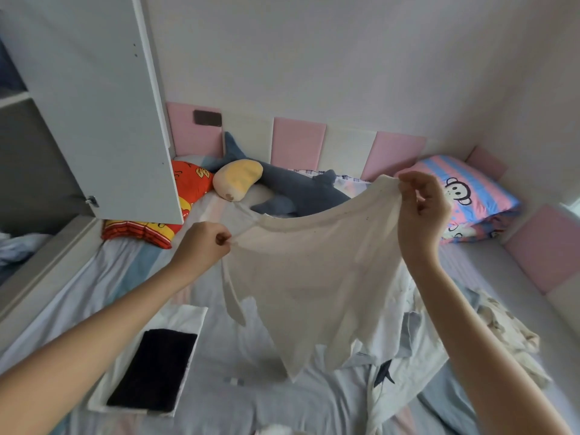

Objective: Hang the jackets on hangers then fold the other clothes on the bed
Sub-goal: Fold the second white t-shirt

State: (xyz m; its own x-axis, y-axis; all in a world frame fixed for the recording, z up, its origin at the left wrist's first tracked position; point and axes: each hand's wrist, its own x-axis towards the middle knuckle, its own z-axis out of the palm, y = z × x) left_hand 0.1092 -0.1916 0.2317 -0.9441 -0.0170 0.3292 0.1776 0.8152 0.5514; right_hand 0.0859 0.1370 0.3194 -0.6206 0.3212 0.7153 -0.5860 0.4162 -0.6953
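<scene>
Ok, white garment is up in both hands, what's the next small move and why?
Probably lower the white garment flat onto the bed: left hand and right hand pinch its upper edge, and it hangs spread in the air, unfolded.

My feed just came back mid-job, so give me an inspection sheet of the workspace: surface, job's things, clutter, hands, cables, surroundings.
Surface: bed, rumpled pale sheet.
Job's things: white garment held up over the bed; folded black piece on folded white piece at left; unfolded pile at right.
Clutter: shark plush, orange cushion, monkey pillow.
Hands: left hand and right hand each pinch the garment's upper edge.
Cables: nothing seen.
Surroundings: open wardrobe door left; pink-and-white wall padding.
</scene>
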